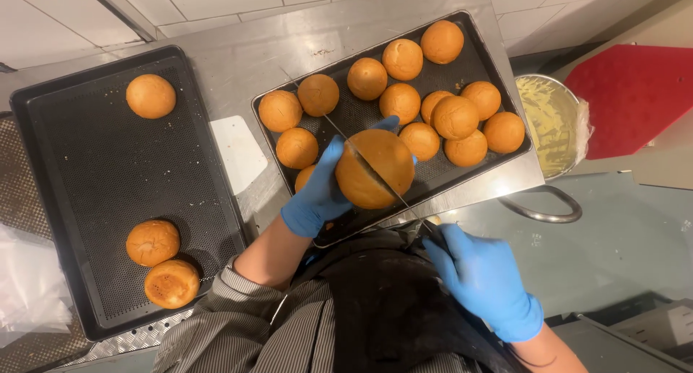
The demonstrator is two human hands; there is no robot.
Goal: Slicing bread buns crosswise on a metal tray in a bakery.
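Left hand (317,192), blue-gloved, fingers clamped around bun (375,168) above the right baking tray (473,179) to steady it while right hand (480,279), fist closed, grips bread knife (364,163) slicing through.

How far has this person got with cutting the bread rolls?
Early on. Three rolls lie on the left tray, apparently done. The left hand holds a roll while the right hand draws a knife through it. About a dozen whole rolls wait on the right tray.
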